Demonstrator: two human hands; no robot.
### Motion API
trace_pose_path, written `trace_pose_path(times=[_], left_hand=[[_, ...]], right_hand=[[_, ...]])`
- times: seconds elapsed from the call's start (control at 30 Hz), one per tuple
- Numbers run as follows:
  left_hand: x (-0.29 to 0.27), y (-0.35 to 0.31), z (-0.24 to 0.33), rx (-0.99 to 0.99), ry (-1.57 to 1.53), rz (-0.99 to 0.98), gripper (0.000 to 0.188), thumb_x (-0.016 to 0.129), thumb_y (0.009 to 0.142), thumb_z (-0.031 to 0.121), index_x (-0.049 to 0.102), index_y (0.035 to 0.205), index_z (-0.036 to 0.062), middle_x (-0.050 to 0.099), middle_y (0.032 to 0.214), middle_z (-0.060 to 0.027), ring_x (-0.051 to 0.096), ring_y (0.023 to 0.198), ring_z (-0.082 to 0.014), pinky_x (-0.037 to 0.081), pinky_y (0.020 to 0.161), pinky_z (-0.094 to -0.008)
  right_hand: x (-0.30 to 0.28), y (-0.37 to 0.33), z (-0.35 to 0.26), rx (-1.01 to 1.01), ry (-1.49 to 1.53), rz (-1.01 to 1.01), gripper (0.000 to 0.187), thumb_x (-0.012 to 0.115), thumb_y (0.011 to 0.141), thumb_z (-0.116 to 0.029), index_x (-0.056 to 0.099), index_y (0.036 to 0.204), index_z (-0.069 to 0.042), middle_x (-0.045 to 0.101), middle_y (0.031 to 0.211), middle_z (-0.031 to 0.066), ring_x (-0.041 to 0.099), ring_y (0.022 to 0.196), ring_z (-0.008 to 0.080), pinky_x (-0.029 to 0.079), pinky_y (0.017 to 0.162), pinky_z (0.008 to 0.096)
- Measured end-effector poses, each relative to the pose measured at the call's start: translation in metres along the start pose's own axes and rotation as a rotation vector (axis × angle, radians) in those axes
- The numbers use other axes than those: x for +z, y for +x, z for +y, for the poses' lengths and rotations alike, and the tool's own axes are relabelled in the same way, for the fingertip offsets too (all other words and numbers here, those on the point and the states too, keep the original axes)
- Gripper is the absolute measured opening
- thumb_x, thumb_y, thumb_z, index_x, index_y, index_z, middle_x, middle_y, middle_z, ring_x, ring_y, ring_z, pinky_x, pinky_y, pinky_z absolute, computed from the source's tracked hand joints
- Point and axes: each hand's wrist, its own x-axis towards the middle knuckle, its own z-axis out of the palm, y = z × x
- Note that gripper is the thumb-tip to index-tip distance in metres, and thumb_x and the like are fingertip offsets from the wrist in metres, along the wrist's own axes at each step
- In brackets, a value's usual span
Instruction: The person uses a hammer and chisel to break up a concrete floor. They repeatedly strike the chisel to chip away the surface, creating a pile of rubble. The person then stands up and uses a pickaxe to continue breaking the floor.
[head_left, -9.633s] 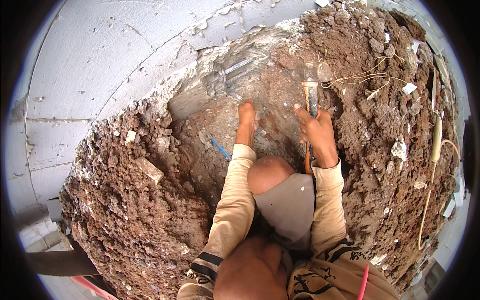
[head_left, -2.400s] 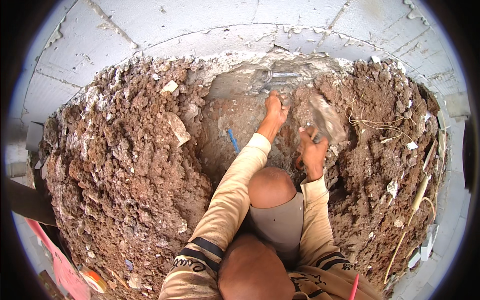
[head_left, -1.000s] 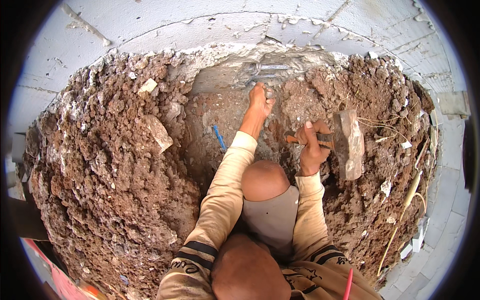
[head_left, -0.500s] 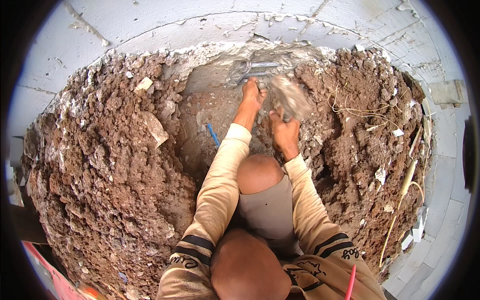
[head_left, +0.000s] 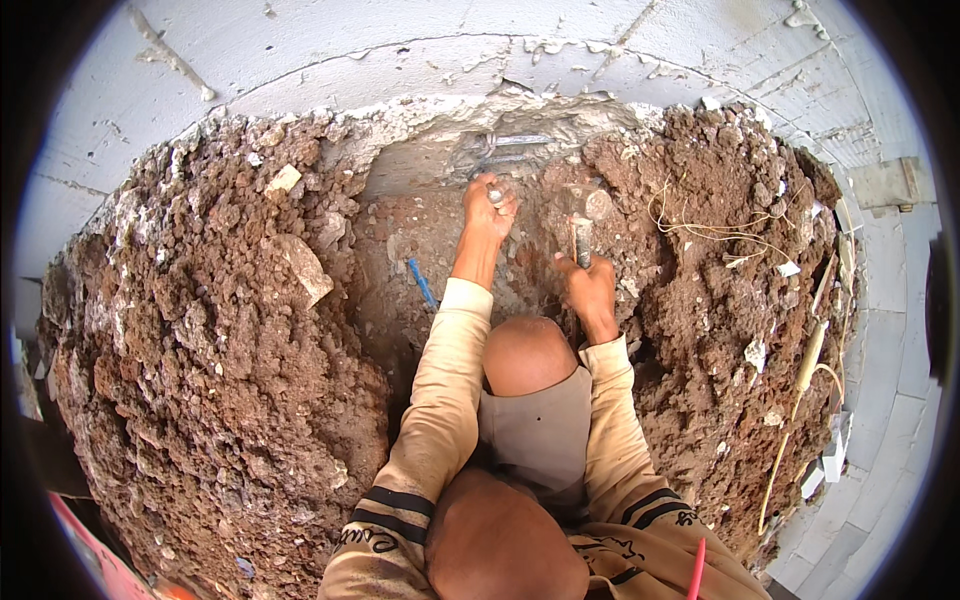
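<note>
The left hand [head_left: 486, 212] is closed in a fist around a gray tool [head_left: 495, 196]. Only the tool's round end peeks out at the top of the fist; the rest is hidden, so I cannot tell which way its long side runs. The right hand [head_left: 588, 287] is closed around a hammer [head_left: 582, 240]. The hammer's handle points up, away from the person, and the hammer head [head_left: 598, 205] sits past the fingers. The head is a bit blurry.

The hammer head is to the right of the gray tool's round end, almost level with it. There is a gap between them, so they are not touching. The right hand is lower down, nearer to the person's knee [head_left: 533, 358]. The left hand is farther out, and it is the one nearer to the two metal bars [head_left: 525, 139]. Those bars lie side to side in a broken hollow at the foot of the pale wall [head_left: 330, 80], just past the left fist.

Bumpy brown dirt [head_left: 220, 350] is all around. A thin blue strip [head_left: 421, 283] lies to the left of the left wrist. A loose yellow string [head_left: 715, 230] curls on the dirt, to the right of the hammer.
</note>
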Motion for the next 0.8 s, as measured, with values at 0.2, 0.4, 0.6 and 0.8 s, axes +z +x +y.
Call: trace_pose_path(times=[0.2,0.4,0.6,0.8], left_hand=[[-0.005,-0.021,0.019,-0.04,0.35,0.061,0.01,0.05,0.096,0.016,0.046,0.09,0.0089,0.047,0.062,-0.0021,0.035,0.042,-0.011,0.024,0.034,-0.0238],[-0.046,-0.065,0.003,-0.053,0.78,0.189,0.017,0.05,0.098,0.021,0.054,0.094,0.0046,0.052,0.07,-0.0044,0.042,0.047,-0.0129,0.028,0.036,-0.0256],[-0.062,-0.028,-0.006,-0.062,1.284,0.074,0.03,0.051,0.097,0.027,0.058,0.1,-0.002,0.064,0.085,-0.0125,0.06,0.071,-0.0207,0.046,0.054,-0.04],[-0.093,-0.006,-0.013,0.143,1.551,0.062,0.035,0.055,0.095,0.027,0.063,0.097,-0.0061,0.063,0.079,-0.012,0.059,0.07,-0.0216,0.047,0.068,-0.0389]], right_hand=[[0.003,-0.002,-0.005,0.071,0.312,-0.045,0.028,0.069,0.086,-0.018,0.06,0.068,0.0,0.054,0.053,0.0049,0.048,0.04,0.0143,0.038,0.038,0.0322],[-0.006,-0.003,-0.009,0.122,0.325,-0.033,0.026,0.066,0.09,-0.015,0.052,0.069,-0.008,0.044,0.053,-0.0018,0.038,0.04,0.0097,0.032,0.038,0.0297],[-0.011,-0.001,-0.008,0.123,0.263,0.001,0.03,0.069,0.088,-0.018,0.053,0.066,-0.007,0.046,0.053,-0.0009,0.04,0.041,0.0106,0.032,0.039,0.0298],[-0.006,0.002,-0.002,0.086,0.099,-0.031,0.032,0.072,0.084,-0.025,0.065,0.074,0.004,0.056,0.056,0.0074,0.054,0.047,0.0168,0.047,0.043,0.0357]])
